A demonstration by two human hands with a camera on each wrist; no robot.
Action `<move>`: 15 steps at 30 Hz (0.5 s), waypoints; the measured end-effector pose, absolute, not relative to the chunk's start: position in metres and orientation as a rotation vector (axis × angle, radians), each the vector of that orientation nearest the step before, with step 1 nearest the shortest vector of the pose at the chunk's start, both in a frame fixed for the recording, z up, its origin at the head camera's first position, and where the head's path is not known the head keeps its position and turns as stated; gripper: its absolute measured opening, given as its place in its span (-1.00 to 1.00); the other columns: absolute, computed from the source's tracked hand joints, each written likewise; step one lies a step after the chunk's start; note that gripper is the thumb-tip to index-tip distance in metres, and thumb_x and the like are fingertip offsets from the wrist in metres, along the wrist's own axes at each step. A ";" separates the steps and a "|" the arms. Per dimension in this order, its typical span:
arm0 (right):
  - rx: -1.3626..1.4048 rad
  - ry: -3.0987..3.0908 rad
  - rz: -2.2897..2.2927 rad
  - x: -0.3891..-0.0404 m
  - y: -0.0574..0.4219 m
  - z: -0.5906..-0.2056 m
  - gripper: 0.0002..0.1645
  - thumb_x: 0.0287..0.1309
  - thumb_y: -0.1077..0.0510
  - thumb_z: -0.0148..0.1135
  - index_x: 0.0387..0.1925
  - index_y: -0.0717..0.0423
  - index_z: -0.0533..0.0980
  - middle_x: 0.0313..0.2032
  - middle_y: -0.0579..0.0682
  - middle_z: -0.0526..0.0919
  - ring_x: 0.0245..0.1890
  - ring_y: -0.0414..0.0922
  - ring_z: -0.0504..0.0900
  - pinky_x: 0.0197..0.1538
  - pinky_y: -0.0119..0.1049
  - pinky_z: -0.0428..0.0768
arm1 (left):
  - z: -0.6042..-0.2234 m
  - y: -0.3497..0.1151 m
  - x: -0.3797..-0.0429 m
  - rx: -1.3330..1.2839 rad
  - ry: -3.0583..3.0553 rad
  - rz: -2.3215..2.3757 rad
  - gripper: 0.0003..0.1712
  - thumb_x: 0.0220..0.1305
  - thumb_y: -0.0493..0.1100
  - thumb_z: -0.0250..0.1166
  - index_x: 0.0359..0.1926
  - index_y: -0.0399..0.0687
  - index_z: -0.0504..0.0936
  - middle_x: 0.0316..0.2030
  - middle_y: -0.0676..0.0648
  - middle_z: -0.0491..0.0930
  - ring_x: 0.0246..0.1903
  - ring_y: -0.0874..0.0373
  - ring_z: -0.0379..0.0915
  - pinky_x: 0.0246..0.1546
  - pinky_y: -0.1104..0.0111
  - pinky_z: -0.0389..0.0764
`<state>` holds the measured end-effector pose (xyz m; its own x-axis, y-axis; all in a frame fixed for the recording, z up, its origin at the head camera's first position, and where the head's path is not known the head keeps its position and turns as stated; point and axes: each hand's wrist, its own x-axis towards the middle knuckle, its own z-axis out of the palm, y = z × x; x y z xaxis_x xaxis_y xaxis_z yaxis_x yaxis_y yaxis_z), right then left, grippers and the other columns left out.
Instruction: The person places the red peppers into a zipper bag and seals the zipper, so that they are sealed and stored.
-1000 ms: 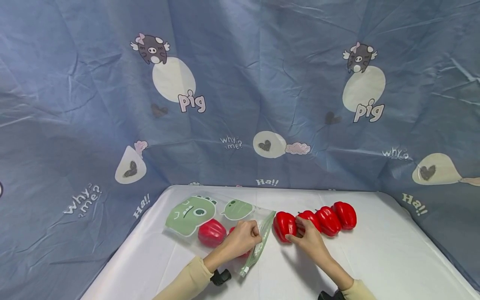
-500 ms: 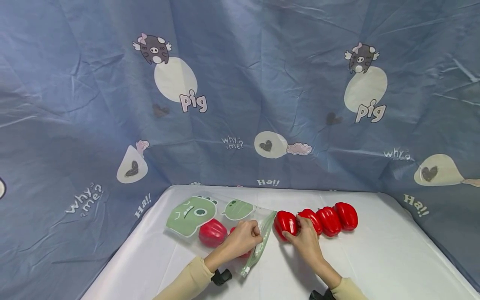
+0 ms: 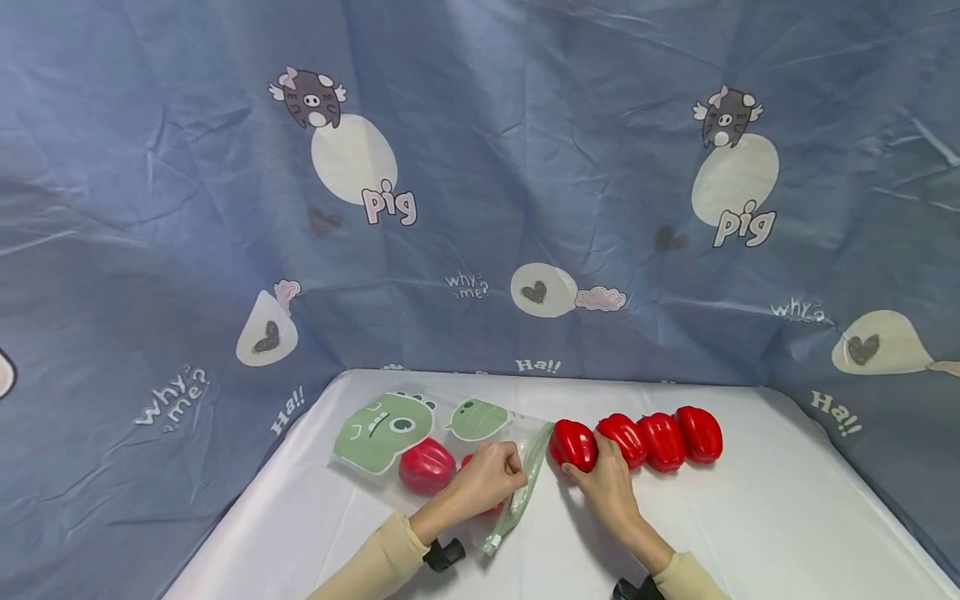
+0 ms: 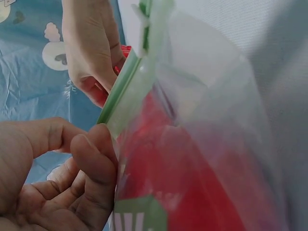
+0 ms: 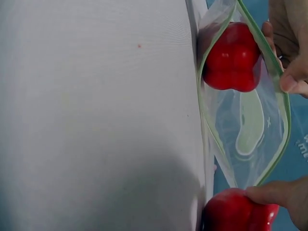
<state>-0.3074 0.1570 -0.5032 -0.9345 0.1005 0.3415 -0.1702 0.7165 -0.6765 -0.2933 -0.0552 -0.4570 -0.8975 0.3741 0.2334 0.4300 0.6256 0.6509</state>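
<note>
A clear zip bag [image 3: 382, 437] with green cartoon prints lies on the white table. Its green-edged mouth gapes in the right wrist view, with a red bell pepper [image 5: 233, 57] just inside. Another bell pepper [image 3: 426, 467] lies deeper in the bag. My left hand [image 3: 486, 477] pinches the upper rim of the mouth between thumb and fingers. At the right of the mouth, my right hand [image 3: 609, 483] grips a red bell pepper [image 3: 573, 443] on the table, thumb at the near side. The right wrist view shows that pepper [image 5: 236, 211] by the lower corner of the mouth.
Three more red bell peppers [image 3: 663, 442] stand in a slanting row right of my right hand. The green slider [image 3: 492, 543] sits at the near end of the bag's zip. A blue printed cloth [image 3: 645, 333] hangs behind the table.
My right hand has shifted slightly left and wraps further round the bell pepper, which has turned a little. The rightmost peppers have edged slightly right. My left hand keeps its place on the bag.
</note>
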 end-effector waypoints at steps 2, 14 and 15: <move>0.058 -2.566 1.073 -0.308 0.158 -0.503 -0.06 -0.13 0.15 0.50 0.23 0.51 0.28 0.13 0.43 0.45 0.12 0.31 0.50 0.13 0.15 0.49 | -0.457 -0.055 -0.293 -0.684 -2.762 -1.134 -0.91 0.00 -0.28 0.26 -0.53 -0.05 0.51 -0.70 0.17 0.45 -0.75 0.44 0.27 -0.74 0.54 0.32; 0.059 -2.595 1.112 -0.309 0.165 -0.500 -0.11 -0.14 0.19 0.50 0.19 0.53 0.32 0.05 0.44 0.54 0.03 0.28 0.58 0.04 0.15 0.55 | -0.456 -0.054 -0.292 -0.678 -2.774 -1.124 -0.90 0.00 -0.28 0.26 -0.54 -0.03 0.51 -0.70 0.17 0.43 -0.75 0.43 0.26 -0.74 0.54 0.32; 0.058 -2.596 1.113 -0.308 0.165 -0.500 -0.11 -0.14 0.18 0.50 0.19 0.53 0.32 0.05 0.44 0.55 0.03 0.28 0.58 0.04 0.15 0.55 | -0.456 -0.054 -0.292 -0.679 -2.773 -1.124 -0.90 0.00 -0.28 0.26 -0.54 -0.03 0.51 -0.70 0.18 0.43 -0.75 0.43 0.26 -0.74 0.54 0.32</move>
